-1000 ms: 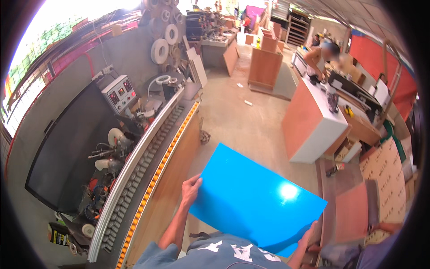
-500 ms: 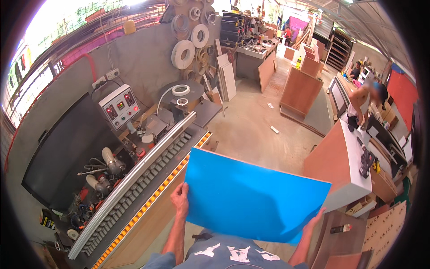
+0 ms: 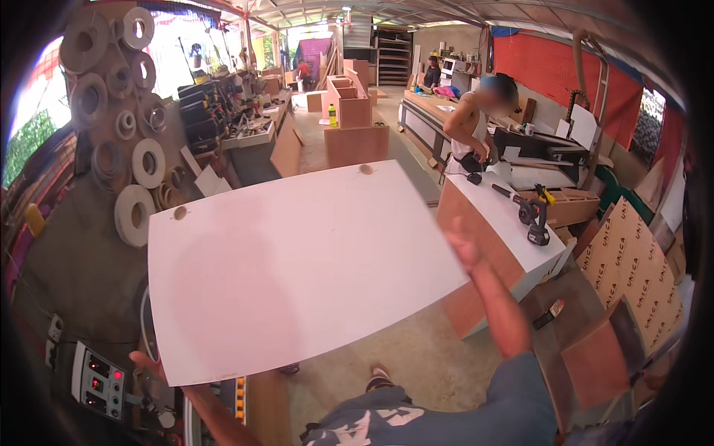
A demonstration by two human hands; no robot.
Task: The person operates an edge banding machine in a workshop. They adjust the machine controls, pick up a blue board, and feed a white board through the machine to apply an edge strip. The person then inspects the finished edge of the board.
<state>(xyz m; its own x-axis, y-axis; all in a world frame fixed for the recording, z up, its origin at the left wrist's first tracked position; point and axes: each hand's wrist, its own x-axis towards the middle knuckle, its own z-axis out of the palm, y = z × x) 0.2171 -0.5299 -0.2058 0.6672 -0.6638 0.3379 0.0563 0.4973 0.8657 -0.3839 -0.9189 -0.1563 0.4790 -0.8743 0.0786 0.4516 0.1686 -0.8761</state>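
Observation:
A white rectangular panel (image 3: 320, 260) is held up in front of me, its broad white face toward me. Two round holes show near its far edge, one close to each corner. My left hand (image 3: 149, 366) grips the near left corner, with most of its fingers hidden under the board. At the right edge, my right hand (image 3: 466, 247) supports the panel, slightly blurred, its fingers against the side. The panel hides much of the machine with the conveyor at my left.
The machine's control box (image 3: 100, 383) stands at lower left. Edging rolls (image 3: 135, 215) hang on the left wall. To the right, a white-topped cabinet (image 3: 502, 215) carries a black cordless tool (image 3: 534, 223); a person (image 3: 472, 126) works behind it. Printed boards (image 3: 632, 267) lean at far right.
The panel has turned over from its blue face to its white face and swung left. My right hand has risen along its edge, and my view has turned right.

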